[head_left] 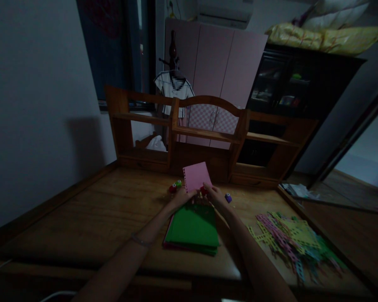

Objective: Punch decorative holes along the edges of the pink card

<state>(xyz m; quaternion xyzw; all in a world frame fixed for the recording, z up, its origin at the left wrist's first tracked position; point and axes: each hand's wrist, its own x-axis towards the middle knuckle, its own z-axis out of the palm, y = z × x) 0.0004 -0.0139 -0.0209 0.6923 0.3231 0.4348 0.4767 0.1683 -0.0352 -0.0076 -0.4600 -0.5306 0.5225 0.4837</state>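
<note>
A pink sheet [197,176] with small notches along its left edge is held up over the desk. My left hand [183,197] grips its lower left part. My right hand [214,193] is closed at its lower right, around a small red object [203,190]. Below both hands lies a stack of green sheets [193,228], with some dark pink edges showing underneath. Left of the pink sheet sit a red punch-like item [173,188] and a green one [178,183], each with an eye shape. A purple one [228,197] lies right of my right hand.
Punched strips and sheets in pink, yellow, green and blue [290,237] are heaped at the desk's right. A wooden shelf unit [208,134] stands along the back edge. The desk [82,214] meets a wall on the left.
</note>
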